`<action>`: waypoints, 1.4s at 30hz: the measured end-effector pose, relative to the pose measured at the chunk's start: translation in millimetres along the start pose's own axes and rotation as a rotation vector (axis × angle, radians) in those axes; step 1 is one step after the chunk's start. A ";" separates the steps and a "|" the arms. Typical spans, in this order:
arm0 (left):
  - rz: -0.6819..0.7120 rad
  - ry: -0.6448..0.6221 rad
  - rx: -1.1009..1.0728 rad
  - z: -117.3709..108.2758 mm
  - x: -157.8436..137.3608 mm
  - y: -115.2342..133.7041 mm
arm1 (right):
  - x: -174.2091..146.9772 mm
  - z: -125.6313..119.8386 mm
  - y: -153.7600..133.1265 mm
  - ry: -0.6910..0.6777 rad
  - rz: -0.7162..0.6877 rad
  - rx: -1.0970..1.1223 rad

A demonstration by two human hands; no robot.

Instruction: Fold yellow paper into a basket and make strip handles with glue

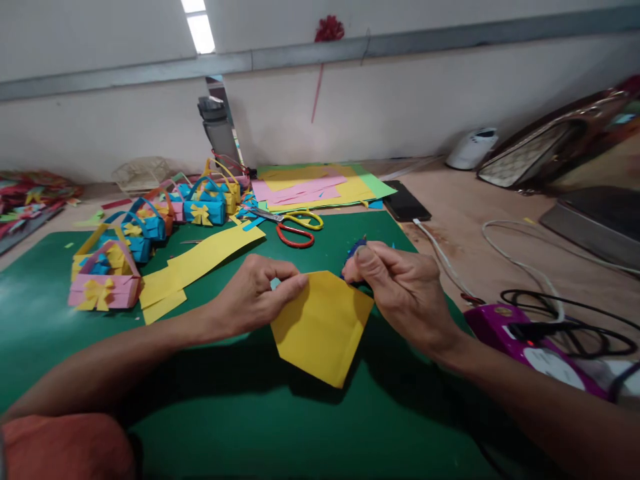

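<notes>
A folded piece of yellow paper [323,327], with several angled edges, is held up above the green mat [210,413]. My left hand [263,290] pinches its upper left edge between thumb and fingers. At the paper's upper right is my right hand [405,293], its fingers curled closed. A small dark blue thing [353,253] shows beside those fingertips; its kind is unclear, and what the fingers grip is hidden. Yellow paper strips [210,257] lie left of my left hand. Beyond the held paper rest scissors [295,233] with red and yellow handles.
Small paper baskets [107,290] with bows stand along the left. Coloured paper sheets [320,187] are stacked at the back beside a phone [407,201]. A purple power strip [530,350] and cables lie right. A bottle [220,130] stands against the wall.
</notes>
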State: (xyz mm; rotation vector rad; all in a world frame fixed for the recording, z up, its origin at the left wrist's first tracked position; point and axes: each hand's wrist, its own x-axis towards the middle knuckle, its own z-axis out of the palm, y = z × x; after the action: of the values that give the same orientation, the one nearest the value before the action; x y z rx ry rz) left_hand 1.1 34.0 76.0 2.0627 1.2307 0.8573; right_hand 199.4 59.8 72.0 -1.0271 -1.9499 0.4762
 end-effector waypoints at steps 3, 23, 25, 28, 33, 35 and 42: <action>-0.045 0.103 -0.043 -3.3 5.5 -4.2 | 5.4 -4.7 1.0 0.090 -0.141 -0.100; -0.327 0.181 -0.601 -3.5 13.9 -9.9 | -4.1 2.2 1.3 0.082 -0.506 -0.391; -0.221 0.273 -0.496 -3.3 12.3 -8.8 | -2.0 0.3 2.8 0.081 -0.438 -0.334; -0.027 0.441 -0.320 -2.8 9.3 -9.0 | -1.7 -0.2 3.3 0.045 -0.290 -0.253; 0.245 0.469 0.042 -1.2 5.1 -14.1 | -4.1 1.8 4.0 -0.006 -0.129 -0.159; 0.269 0.473 0.081 -1.0 5.1 -17.0 | -4.4 2.0 4.7 -0.003 -0.117 -0.130; 0.461 0.466 0.287 -3.2 6.8 -20.2 | -4.1 6.1 8.9 -0.055 -0.276 -0.143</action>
State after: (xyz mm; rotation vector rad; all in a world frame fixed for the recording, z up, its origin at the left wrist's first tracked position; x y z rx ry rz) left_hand -9.5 48.8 64.5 2.5243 1.1705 1.5173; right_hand 199.8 62.1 60.6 -0.8210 -2.1597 0.2148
